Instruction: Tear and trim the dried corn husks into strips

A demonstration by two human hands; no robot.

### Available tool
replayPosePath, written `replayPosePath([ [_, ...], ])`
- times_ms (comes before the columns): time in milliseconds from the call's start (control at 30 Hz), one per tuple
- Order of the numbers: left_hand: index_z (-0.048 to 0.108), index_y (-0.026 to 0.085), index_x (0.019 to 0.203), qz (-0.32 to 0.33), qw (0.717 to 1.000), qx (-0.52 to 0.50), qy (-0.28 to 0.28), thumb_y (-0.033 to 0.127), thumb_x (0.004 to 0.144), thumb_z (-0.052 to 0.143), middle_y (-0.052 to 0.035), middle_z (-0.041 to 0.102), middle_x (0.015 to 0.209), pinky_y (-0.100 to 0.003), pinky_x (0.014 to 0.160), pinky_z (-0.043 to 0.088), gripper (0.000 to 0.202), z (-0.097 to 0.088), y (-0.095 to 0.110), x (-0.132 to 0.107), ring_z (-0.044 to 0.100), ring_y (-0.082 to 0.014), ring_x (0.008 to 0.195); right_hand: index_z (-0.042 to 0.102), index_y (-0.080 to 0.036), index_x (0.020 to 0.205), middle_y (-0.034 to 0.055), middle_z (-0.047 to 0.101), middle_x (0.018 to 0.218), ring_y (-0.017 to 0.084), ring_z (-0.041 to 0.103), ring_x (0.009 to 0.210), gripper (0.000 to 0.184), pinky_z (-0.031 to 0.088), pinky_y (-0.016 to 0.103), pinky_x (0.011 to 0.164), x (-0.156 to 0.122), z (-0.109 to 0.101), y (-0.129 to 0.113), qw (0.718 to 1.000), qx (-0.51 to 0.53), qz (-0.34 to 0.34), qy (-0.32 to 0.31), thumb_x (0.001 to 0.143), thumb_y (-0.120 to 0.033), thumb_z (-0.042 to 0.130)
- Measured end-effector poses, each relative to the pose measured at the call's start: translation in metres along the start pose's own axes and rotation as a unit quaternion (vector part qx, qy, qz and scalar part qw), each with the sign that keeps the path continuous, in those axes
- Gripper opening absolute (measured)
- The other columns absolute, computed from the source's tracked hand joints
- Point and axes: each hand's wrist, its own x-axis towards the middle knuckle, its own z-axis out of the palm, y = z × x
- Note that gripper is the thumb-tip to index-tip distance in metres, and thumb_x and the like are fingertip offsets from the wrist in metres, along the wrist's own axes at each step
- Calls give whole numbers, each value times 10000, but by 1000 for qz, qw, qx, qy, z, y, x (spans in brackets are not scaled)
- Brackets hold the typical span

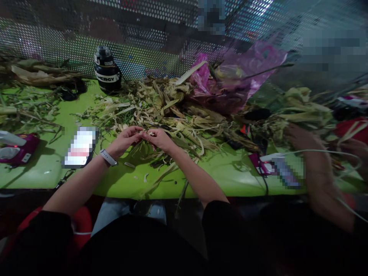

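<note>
The left hand [128,138] and right hand [160,140] pinch a small pale plant piece [150,133] together above the smooth lime-green table [110,186], a few loose white scraps [146,177] suggesting some is done, while the big heap of dry yellow-brown leafy strips [161,100] beyond seems largely left

Dim light on my feed. A perforated panel [161,46] stands behind the bright green table [224,184], coloured glints showing through its holes. I note a pale sheen at the table's left end, and a red seat-like shape [83,224] below the near edge, mostly hidden.
</note>
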Motion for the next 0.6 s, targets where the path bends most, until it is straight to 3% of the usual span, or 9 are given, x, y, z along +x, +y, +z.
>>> replayPosePath([
  [100,642,168,920,34,997,-23,59,306,718,809,28,598,684,-159,488,365,297,1,3,0,519,-58,560,495,-191,617,-74,439,381,71,413,334,628,325,218,375,1,1,3,999,-7,3,34,705,-807,582],
  [167,607,173,866,43,993,-45,99,307,702,813,38,581,675,-162,493,384,296,2,7,-1,528,-63,565,530,-180,651,-50,499,436,80,461,373,648,363,222,412,1,1,3,999,28,15,-3,727,-823,534],
  [267,589,177,851,50,989,-62,122,314,690,814,43,572,681,-183,542,441,309,3,11,-1,537,-70,582,574,-163,724,-25,589,562,89,549,486,592,423,218,505,0,1,2,994,71,6,-80,712,-751,639],
  [367,586,179,861,63,989,-60,119,337,684,820,45,567,659,-184,537,428,333,2,10,-1,531,-72,574,582,-160,746,-38,586,593,83,554,536,508,451,221,575,0,2,0,993,83,-15,-85,697,-642,732],
  [500,592,181,863,62,994,-28,86,443,748,766,44,545,585,-183,459,327,335,-1,6,-1,471,-67,490,563,-165,726,-46,567,585,83,538,542,435,449,233,595,-1,1,-1,993,75,-24,-86,727,-564,736],
  [600,557,168,720,65,996,47,38,493,798,717,50,473,503,-189,436,257,370,-3,5,0,383,-48,438,566,-164,729,-44,570,604,92,547,562,419,444,242,603,-2,0,-1,991,51,-20,-121,741,-554,718],
])
